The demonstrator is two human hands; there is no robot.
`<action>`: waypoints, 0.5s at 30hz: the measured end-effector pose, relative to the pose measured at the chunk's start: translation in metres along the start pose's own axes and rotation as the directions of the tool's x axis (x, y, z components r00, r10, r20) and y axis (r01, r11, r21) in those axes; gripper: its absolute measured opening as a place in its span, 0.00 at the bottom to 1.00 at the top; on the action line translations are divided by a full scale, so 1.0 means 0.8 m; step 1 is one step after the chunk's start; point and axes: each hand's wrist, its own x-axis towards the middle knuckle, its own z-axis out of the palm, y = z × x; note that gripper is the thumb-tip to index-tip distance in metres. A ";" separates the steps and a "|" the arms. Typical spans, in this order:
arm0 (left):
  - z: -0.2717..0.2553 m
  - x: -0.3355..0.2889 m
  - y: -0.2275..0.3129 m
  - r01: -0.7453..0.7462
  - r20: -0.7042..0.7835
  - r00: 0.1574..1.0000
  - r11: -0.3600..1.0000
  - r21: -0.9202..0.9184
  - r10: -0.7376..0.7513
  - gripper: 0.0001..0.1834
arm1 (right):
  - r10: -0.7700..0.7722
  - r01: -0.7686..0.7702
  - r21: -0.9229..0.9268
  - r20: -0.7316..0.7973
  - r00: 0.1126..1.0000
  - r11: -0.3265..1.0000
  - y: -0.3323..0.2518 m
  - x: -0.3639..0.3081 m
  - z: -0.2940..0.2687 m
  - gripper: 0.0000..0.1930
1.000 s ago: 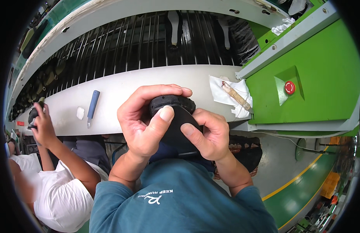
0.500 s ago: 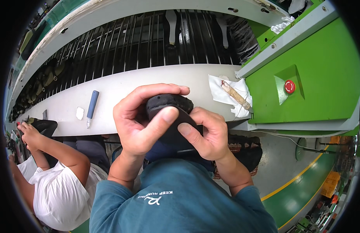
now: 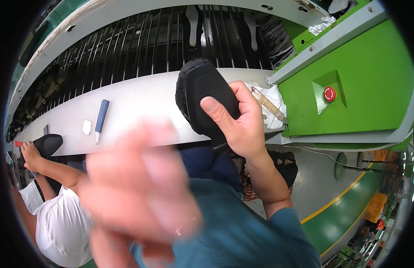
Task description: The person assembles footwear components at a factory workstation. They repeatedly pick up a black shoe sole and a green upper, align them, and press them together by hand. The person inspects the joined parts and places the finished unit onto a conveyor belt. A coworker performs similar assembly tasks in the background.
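White bench (image 3: 140,105), right hand (image 3: 242,127) gripping black shoe (image 3: 207,96)

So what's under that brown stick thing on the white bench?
A crumpled white cloth lies under the brown stick, on the white bench. The right hand, gripping a black shoe sole, hides the cloth's left edge.

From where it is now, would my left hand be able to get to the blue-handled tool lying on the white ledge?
Probably yes. The left hand, blurred and empty, is near the body, and the blue-handled tool lies on the white ledge just ahead with nothing between them.
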 end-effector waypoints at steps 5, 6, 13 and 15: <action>0.021 0.009 0.026 0.007 0.136 0.990 0.968 -0.253 0.028 0.43 | -0.001 0.001 0.015 0.017 1.000 1.000 -0.001 0.004 0.000 0.18; 0.027 0.002 0.025 0.061 0.140 0.989 0.993 -0.100 -0.047 0.49 | -0.004 0.004 0.010 0.016 1.000 1.000 0.000 0.004 -0.001 0.17; 0.016 -0.039 -0.109 0.512 -0.351 0.820 0.854 0.096 -0.452 0.28 | 0.017 -0.018 -0.038 -0.040 0.999 0.999 -0.007 0.016 -0.004 0.22; 0.034 -0.059 -0.131 0.616 -0.207 0.746 0.773 -0.149 -0.634 0.32 | 0.027 -0.029 -0.031 -0.058 0.998 0.999 -0.013 0.027 -0.001 0.22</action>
